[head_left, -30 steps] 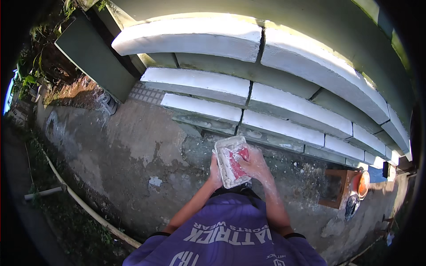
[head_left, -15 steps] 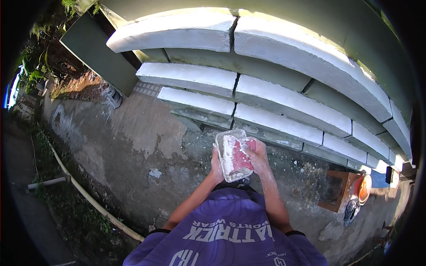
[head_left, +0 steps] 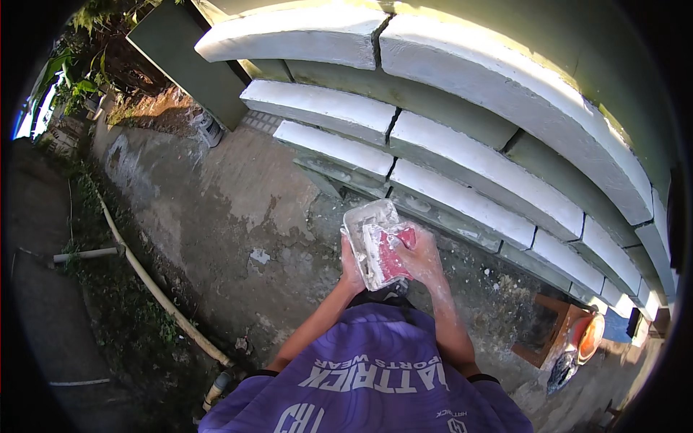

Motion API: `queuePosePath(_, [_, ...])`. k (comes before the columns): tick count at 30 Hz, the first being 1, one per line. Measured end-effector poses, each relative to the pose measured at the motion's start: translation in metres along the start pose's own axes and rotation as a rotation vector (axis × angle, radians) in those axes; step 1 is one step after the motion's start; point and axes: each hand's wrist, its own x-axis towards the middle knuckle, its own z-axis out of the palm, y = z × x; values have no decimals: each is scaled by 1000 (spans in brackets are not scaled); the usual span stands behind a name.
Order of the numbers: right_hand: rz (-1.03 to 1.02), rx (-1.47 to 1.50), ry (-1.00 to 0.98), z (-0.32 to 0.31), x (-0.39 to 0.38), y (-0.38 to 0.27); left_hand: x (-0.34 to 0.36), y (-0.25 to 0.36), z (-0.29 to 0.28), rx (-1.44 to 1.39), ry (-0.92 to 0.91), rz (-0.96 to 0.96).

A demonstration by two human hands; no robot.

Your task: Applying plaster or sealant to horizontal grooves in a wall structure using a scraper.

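My left hand grips a clear plastic tub from its left side, in front of my body. White paste smears the tub's inside and rim. In my right hand is a red putty scraper, held over the tub with the thumb on its face. Thick white paste coats the scraper's left edge, and white smears cover the right hand and forearm. Whether the scraper touches the tub's wall is unclear. Just beyond my hands rise long white ledges with dark gaps between their sections.
At the right stand a brown wooden frame and an orange round basin, with a dark plastic bag beside them. A pale pipe runs along the left. Farther off are a green panel and a small bucket.
The tub has tilted so more of its inside shows, and the scraper sits slightly lower against it. My view has shifted a little; both hands keep their holds.
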Motion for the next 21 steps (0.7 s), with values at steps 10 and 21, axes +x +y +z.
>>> queuePosePath(10, [74, 361, 196, 15, -7, 36, -12, -12, 6, 5, 138, 270])
queuePosePath(21, [33, -95, 431, 30, -28, -19, -11, 13, -25, -40, 213, 413])
